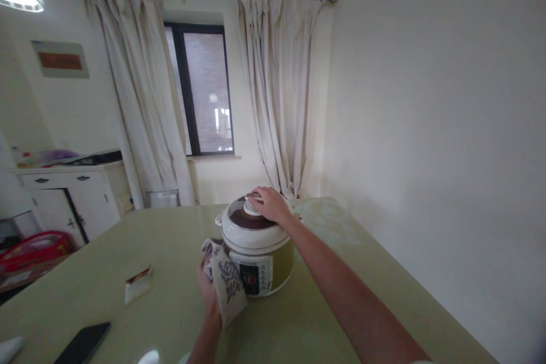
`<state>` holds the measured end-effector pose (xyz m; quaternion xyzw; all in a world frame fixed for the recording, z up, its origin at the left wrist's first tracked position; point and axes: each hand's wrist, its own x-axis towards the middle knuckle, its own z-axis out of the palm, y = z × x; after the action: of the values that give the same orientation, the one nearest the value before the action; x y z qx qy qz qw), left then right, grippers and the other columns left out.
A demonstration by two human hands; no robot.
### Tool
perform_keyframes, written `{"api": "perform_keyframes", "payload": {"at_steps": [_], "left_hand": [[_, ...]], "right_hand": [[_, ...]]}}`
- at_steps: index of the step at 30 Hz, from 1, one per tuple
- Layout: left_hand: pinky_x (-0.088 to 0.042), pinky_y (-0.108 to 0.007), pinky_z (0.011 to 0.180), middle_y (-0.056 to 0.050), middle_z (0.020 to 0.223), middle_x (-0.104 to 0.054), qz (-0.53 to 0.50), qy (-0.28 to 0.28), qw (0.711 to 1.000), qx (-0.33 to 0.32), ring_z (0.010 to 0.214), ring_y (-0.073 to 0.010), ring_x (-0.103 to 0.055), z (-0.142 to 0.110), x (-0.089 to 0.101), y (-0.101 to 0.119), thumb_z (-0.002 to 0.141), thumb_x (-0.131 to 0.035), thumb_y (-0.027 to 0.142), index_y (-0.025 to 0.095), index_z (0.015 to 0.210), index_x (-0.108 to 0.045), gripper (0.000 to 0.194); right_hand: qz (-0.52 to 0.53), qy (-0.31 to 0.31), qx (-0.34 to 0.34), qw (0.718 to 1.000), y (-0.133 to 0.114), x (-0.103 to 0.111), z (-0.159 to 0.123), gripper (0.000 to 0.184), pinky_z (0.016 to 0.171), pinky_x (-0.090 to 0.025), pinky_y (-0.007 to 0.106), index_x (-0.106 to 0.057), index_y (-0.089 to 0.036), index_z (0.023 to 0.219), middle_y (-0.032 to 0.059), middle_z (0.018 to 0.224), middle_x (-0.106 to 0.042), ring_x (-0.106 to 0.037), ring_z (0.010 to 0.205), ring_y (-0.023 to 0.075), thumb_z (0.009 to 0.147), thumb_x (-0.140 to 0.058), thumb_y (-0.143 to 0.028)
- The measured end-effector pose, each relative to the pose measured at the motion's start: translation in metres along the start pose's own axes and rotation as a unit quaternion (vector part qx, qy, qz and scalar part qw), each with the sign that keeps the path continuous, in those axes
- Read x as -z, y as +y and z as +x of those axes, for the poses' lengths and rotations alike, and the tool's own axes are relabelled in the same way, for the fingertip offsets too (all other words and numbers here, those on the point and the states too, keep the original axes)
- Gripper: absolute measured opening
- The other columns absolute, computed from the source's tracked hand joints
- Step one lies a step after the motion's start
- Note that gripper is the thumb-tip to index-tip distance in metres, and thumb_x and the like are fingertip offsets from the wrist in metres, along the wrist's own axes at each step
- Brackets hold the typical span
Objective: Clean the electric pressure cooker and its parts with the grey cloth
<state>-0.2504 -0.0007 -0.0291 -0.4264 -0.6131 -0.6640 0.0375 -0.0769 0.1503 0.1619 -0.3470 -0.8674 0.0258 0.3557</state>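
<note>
A small electric cooker [273, 264] with a white rim, olive body and dark glass lid stands in the middle of the pale green table [128, 239]. My right hand [271, 203] rests on top of the lid, fingers curled over its white knob [251, 207]. My left hand [207, 290] grips a patterned grey-and-white cloth [226, 281] and presses it against the cooker's left front side, beside the control panel [255, 278].
A small packet [137, 286] lies on the table to the left, and a dark phone [83, 342] lies near the front edge. A white cabinet [72, 193] stands at the left wall. Curtains [277, 91] frame a window [205, 91] behind the table.
</note>
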Motion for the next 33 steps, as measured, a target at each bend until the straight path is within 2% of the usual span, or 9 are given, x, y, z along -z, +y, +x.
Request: {"api": "perform_keyframes", "payload": {"at_steps": [4,7,13,16,19,24,28,31,33], "left_hand": [[-0.044,-0.059,0.126,-0.013,0.166,-0.048,0.039,-0.003,0.99,-0.135,0.151,-0.0363,-0.052,0.011,-0.01,0.07,0.1,-0.059,0.043,0.026,0.133,-0.07,0.038],[-0.051,-0.06,0.119,-0.008,0.157,-0.062,0.136,-0.038,0.94,-0.309,0.146,-0.0393,-0.056,-0.009,-0.024,0.097,0.091,-0.076,0.037,0.033,0.116,-0.078,0.025],[-0.062,-0.032,0.085,0.005,0.139,-0.077,0.103,-0.202,0.721,-0.655,0.121,-0.0212,-0.076,-0.047,-0.034,0.063,0.1,-0.061,0.019,0.036,0.122,-0.078,0.033],[-0.059,-0.027,0.072,0.008,0.141,-0.076,0.119,-0.213,0.689,-0.682,0.12,-0.0179,-0.077,-0.04,-0.024,0.04,0.099,-0.065,0.024,0.039,0.123,-0.078,0.032],[-0.063,-0.033,0.085,0.01,0.132,-0.08,0.126,-0.17,0.708,-0.674,0.115,-0.0207,-0.078,-0.029,-0.014,0.015,0.093,-0.075,0.028,0.049,0.117,-0.079,0.032],[-0.052,-0.059,0.117,0.001,0.14,-0.075,0.043,-0.071,0.82,-0.566,0.122,-0.0274,-0.073,-0.01,-0.008,-0.008,0.085,-0.082,0.023,0.046,0.107,-0.079,0.032],[-0.052,-0.06,0.118,-0.014,0.159,-0.058,0.001,-0.082,0.899,-0.431,0.143,-0.0382,-0.06,0.028,-0.008,0.026,0.083,-0.084,0.032,0.03,0.127,-0.077,0.044],[-0.053,-0.052,0.117,-0.015,0.148,-0.066,-0.034,-0.113,0.971,-0.21,0.135,-0.0342,-0.066,0.077,-0.013,0.064,0.09,-0.076,0.046,0.024,0.129,-0.075,0.045],[-0.058,-0.049,0.108,-0.014,0.125,-0.077,-0.07,-0.173,0.98,-0.07,0.117,-0.0335,-0.073,0.11,-0.019,0.082,0.084,-0.075,0.06,0.019,0.119,-0.076,0.054]], "right_hand": [[0.002,-0.008,0.003,1.0,0.002,0.0,0.001,0.034,0.097,-0.048,0.036,-0.075,-0.023,0.123,0.0092,0.117,-0.079,-0.069,0.109,0.0253,0.108,-0.063,-0.051],[0.005,-0.036,-0.007,0.999,0.005,-0.001,0.002,0.034,0.098,-0.048,0.036,-0.073,-0.022,0.127,0.0092,0.12,-0.079,-0.069,0.111,0.0253,0.107,-0.064,-0.048],[0.045,-0.012,0.004,0.999,0.006,0.003,-0.004,0.036,0.102,-0.048,0.034,-0.073,-0.025,0.133,0.0067,0.124,-0.079,-0.07,0.115,0.0237,0.107,-0.065,-0.048],[0.061,-0.016,0.0,0.998,0.008,0.004,-0.005,0.039,0.102,-0.049,0.034,-0.074,-0.024,0.135,0.0068,0.126,-0.08,-0.071,0.115,0.0236,0.106,-0.067,-0.05],[0.076,-0.011,0.003,0.997,0.01,0.002,-0.004,0.041,0.104,-0.05,0.033,-0.074,-0.024,0.136,0.0067,0.131,-0.079,-0.071,0.117,0.0234,0.105,-0.069,-0.05],[0.078,-0.003,0.0,0.997,0.014,0.0,-0.003,0.039,0.104,-0.048,0.034,-0.076,-0.027,0.133,0.004,0.128,-0.081,-0.072,0.115,0.0242,0.103,-0.071,-0.05],[0.061,-0.015,-0.001,0.998,0.016,0.0,-0.002,0.041,0.104,-0.047,0.036,-0.075,-0.029,0.136,0.0033,0.128,-0.081,-0.071,0.116,0.0254,0.103,-0.069,-0.052],[0.039,-0.035,-0.001,0.999,0.017,-0.001,-0.001,0.037,0.103,-0.047,0.037,-0.074,-0.027,0.135,0.0051,0.129,-0.08,-0.07,0.116,0.0262,0.107,-0.062,-0.047],[0.025,-0.038,-0.012,0.999,0.017,-0.002,0.001,0.034,0.102,-0.047,0.037,-0.076,-0.025,0.13,0.0064,0.124,-0.081,-0.07,0.115,0.0263,0.111,-0.052,-0.041]]}}
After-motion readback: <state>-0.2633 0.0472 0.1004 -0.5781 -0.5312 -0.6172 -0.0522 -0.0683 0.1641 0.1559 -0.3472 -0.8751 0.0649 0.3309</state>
